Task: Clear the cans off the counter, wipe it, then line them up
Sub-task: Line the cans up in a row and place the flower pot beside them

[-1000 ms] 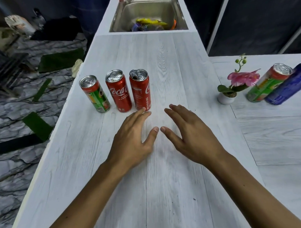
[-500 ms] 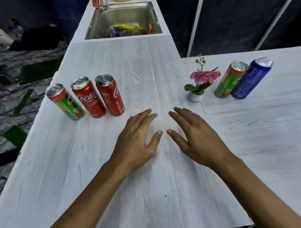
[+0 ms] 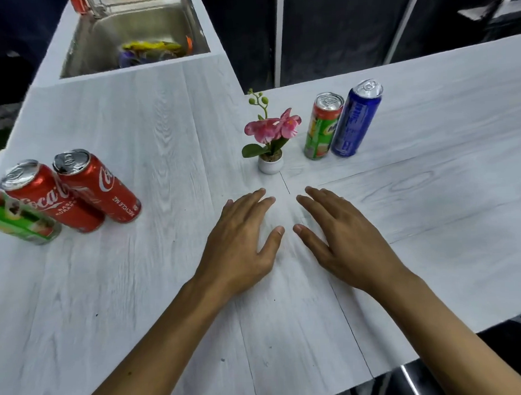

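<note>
Three cans stand in a row at the left of the white counter [image 3: 162,135]: a green and red can [image 3: 21,219] cut by the frame edge, then two red cola cans [image 3: 51,198] [image 3: 98,185]. At the right stand a green and red can [image 3: 323,127] and a blue can [image 3: 355,118], side by side. My left hand [image 3: 240,242] and my right hand [image 3: 340,239] lie flat on the counter between the two groups, fingers spread, holding nothing.
A small white pot with a pink flower [image 3: 270,138] stands just beyond my fingertips. A steel sink [image 3: 100,34] with colourful items inside lies at the far end. The counter's near edge runs along the lower right.
The view has swung to the right, so the left cans slid toward the frame edge and the right cans came into fuller view. Both hands stay flat on the counter.
</note>
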Action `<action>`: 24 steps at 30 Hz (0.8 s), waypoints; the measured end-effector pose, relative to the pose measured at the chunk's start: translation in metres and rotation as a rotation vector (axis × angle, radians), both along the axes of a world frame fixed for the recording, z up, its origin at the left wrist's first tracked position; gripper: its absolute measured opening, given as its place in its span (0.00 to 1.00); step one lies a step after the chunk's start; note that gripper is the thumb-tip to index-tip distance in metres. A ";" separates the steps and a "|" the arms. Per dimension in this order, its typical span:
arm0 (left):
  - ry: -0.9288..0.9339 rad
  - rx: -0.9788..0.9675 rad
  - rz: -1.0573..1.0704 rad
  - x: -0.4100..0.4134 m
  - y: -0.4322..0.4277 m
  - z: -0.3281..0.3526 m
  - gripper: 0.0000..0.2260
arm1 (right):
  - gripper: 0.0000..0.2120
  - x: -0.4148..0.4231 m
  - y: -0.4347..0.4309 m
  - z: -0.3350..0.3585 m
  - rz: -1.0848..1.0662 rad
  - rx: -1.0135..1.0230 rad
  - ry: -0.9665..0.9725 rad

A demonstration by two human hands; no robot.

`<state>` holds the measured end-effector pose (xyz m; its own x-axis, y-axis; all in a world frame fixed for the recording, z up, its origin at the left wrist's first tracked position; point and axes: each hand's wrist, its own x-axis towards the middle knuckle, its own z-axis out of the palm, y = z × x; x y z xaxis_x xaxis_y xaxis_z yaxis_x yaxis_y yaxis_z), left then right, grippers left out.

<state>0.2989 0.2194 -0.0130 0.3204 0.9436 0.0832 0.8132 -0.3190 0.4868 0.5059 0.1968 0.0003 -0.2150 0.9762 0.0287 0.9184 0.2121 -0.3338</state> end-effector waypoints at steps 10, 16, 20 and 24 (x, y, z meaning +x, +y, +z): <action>-0.044 -0.029 -0.107 0.074 0.017 -0.005 0.25 | 0.27 0.070 -0.003 -0.013 -0.127 0.014 0.023; -0.093 -0.050 -0.086 0.106 0.035 -0.008 0.25 | 0.28 0.099 0.006 -0.018 -0.189 0.044 0.055; -0.144 -0.063 -0.045 0.124 0.048 -0.009 0.24 | 0.29 0.115 0.012 -0.018 -0.226 0.061 0.077; -0.217 -0.043 0.042 0.146 0.063 -0.010 0.27 | 0.30 0.133 0.029 -0.019 -0.285 0.064 0.138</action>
